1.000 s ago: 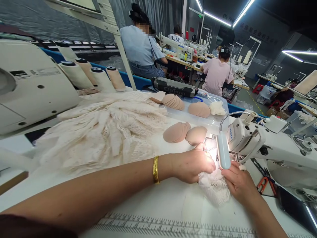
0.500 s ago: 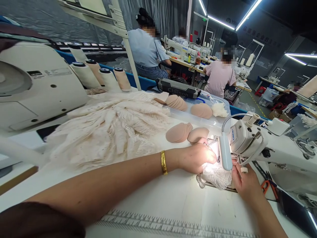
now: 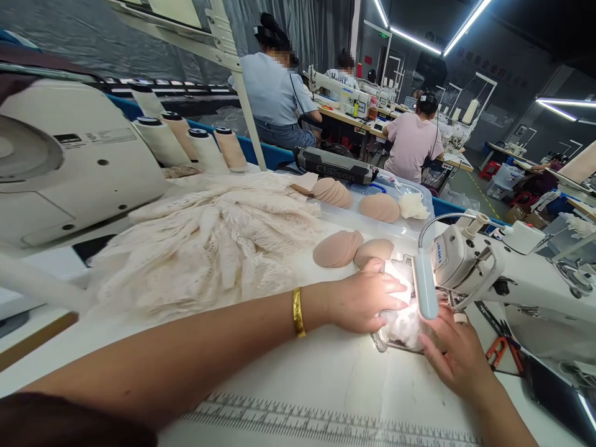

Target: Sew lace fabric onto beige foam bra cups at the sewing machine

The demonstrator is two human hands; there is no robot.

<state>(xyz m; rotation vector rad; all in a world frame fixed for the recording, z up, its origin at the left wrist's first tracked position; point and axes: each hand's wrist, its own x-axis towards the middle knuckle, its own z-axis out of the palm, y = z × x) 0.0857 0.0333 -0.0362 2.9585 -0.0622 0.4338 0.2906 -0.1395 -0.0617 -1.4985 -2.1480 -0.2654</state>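
Under the bright lamp (image 3: 424, 285) of a white sewing machine (image 3: 488, 267), a piece of white lace fabric (image 3: 404, 324) lies bunched at the needle area. My left hand (image 3: 365, 298), with a gold bracelet at the wrist, rests on the fabric's left side, fingers spread. Flat along the right side of the lace lies my right hand (image 3: 454, 344), fingers stretched and thumb apart. The lamp head hides the needle and part of the cloth. Just beyond my left hand are two stacks of beige oval pads, a left stack (image 3: 336, 249) and a right stack (image 3: 374, 249).
A heap of cream lace (image 3: 218, 248) covers the left table. Thread cones (image 3: 230, 149) stand behind it. More pads (image 3: 379, 208) lie in a clear plastic tray (image 3: 426, 202). Orange-handled scissors (image 3: 498, 354) and a dark phone-like slab (image 3: 559, 394) are at right. Co-workers sit beyond.
My left hand has gone from bunched fingers to spread ones and shifted slightly left. My right hand has moved left onto the lace, which is now more crumpled.
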